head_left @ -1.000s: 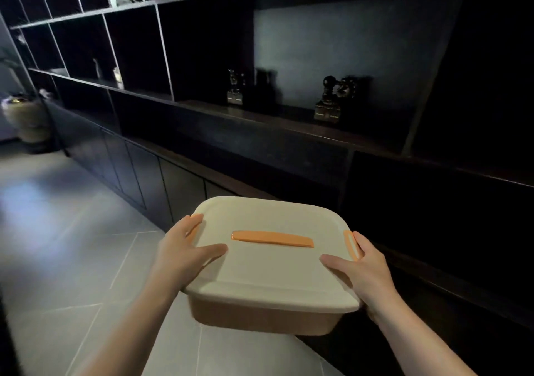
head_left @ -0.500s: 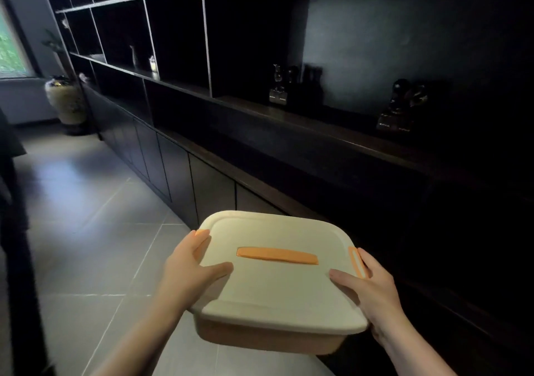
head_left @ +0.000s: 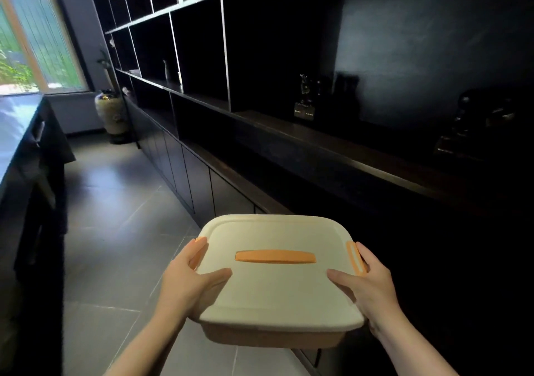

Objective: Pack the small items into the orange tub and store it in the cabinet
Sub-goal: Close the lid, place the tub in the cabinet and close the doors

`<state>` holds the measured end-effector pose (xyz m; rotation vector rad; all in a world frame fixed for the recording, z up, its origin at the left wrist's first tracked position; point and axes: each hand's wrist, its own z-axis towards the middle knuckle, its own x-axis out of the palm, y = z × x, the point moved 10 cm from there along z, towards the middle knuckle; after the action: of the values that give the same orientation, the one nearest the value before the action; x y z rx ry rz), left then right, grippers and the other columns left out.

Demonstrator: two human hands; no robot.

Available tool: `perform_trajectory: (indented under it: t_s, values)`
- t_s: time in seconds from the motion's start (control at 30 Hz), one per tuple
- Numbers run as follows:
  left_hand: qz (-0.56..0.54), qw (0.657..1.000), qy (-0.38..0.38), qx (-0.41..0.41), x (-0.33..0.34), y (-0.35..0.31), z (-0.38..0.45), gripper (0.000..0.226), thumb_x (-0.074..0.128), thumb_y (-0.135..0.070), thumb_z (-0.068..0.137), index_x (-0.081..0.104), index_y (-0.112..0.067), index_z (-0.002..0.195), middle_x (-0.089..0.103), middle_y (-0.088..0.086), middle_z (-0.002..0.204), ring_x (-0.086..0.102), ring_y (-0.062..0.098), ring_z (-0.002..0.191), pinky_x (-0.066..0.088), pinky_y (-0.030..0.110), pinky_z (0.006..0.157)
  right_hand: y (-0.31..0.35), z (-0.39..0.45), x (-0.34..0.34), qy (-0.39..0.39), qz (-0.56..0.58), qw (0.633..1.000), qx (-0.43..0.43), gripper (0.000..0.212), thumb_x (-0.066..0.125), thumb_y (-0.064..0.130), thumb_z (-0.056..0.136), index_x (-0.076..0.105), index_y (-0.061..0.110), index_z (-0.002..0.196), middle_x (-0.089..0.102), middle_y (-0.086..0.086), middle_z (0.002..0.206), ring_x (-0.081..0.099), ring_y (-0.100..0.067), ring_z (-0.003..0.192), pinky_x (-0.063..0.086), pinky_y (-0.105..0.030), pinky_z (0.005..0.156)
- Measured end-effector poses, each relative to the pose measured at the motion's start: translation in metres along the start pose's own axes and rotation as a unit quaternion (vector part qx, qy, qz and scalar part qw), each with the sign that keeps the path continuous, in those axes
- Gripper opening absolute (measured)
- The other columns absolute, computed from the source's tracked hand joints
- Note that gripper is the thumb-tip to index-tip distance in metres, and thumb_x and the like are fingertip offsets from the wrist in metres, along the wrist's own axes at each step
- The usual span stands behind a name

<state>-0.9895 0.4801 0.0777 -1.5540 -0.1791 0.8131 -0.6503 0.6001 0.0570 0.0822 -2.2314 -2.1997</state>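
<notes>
Currently at the storing step, by judgement: orange tub [head_left: 273, 336] closed under its cream lid [head_left: 277, 271], carried in the air above the tiled floor [head_left: 115, 260], just beside the lower cabinet doors [head_left: 199, 190]. Packing judged complete, since the lid sits on; contents not visible.

Nearest to the tub:
- Left hand [head_left: 190, 284] gripping the tub's left edge, thumb laid across the lid top, remaining fingers [head_left: 199, 250] pressed together along the orange side clip.
- Right hand [head_left: 367, 286] gripping the tub's right edge, thumb on the lid, fingers curled round the right orange clip [head_left: 354, 257]; spread of the fingers under the rim not discernible.
- Orange lid handle [head_left: 274, 257] untouched, between the two thumbs.

Beyond the tub:
- Lower cabinet doors all closed, running away from the tub toward the far vase [head_left: 111, 115].
- Dark open shelf [head_left: 318, 141] above the doors, holding small ornaments [head_left: 304, 99].

Next move, as judged: free one hand or set the tub down, open a cabinet door near the tub, then slide the tub in level. Risk: one-handed support may tilt the tub.
</notes>
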Motion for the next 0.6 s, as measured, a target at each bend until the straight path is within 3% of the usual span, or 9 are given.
perform_trajectory:
  t_s: [0.07,0.27,0.4,0.53,0.6]
  values:
    - [0.013,1.0,-0.004,-0.001,-0.002,0.001,0.018,0.085,0.09,-0.02,0.055,0.054,-0.02,0.131,0.057,-0.003,0.133,0.054,0.01,0.115,0.04,0.026,0.097,-0.001,0.017,0.011,0.01,-0.013,1.0,0.007,0.054,0.083,-0.004,0.064,0.056,0.037,0.086,0.068,0.016,0.074,0.064,0.01,0.068,0.045,-0.007,0.045]
    - [0.036,0.999,-0.006,0.008,-0.014,0.013,0.094,0.083,0.089,-0.024,0.055,0.055,-0.022,0.13,0.054,-0.004,0.137,0.054,0.009,0.114,0.039,0.025,0.096,0.001,0.064,0.068,0.021,-0.017,1.0,0.01,0.046,0.081,-0.005,0.065,0.056,0.032,0.078,0.065,0.036,0.07,0.062,0.015,0.067,0.043,-0.005,0.046]
    - [0.04,0.999,0.021,0.019,-0.024,0.023,0.155,0.083,0.087,-0.026,0.057,0.052,-0.023,0.132,0.055,-0.007,0.135,0.051,0.003,0.107,0.038,0.023,0.093,-0.007,0.094,0.11,-0.009,-0.015,1.0,0.026,0.047,0.083,0.0,0.064,0.06,0.037,0.081,0.069,0.028,0.076,0.065,0.008,0.071,0.047,-0.01,0.049]
    - [0.059,0.996,0.057,0.04,-0.035,0.025,0.222,0.083,0.086,-0.03,0.059,0.05,-0.024,0.134,0.052,-0.006,0.138,0.052,0.009,0.116,0.039,0.029,0.097,-0.012,0.117,0.15,-0.047,-0.006,0.998,0.039,0.046,0.084,0.002,0.064,0.064,0.04,0.078,0.069,0.024,0.075,0.065,0.007,0.072,0.046,-0.01,0.046]
    - [0.065,0.993,0.082,0.054,-0.034,0.022,0.257,0.082,0.086,-0.031,0.06,0.05,-0.026,0.134,0.051,-0.005,0.14,0.051,0.013,0.123,0.039,0.033,0.101,-0.013,0.125,0.167,-0.074,0.015,0.996,0.044,0.058,0.086,0.004,0.063,0.061,0.039,0.103,0.065,0.019,0.084,0.064,-0.001,0.077,0.045,-0.012,0.054]
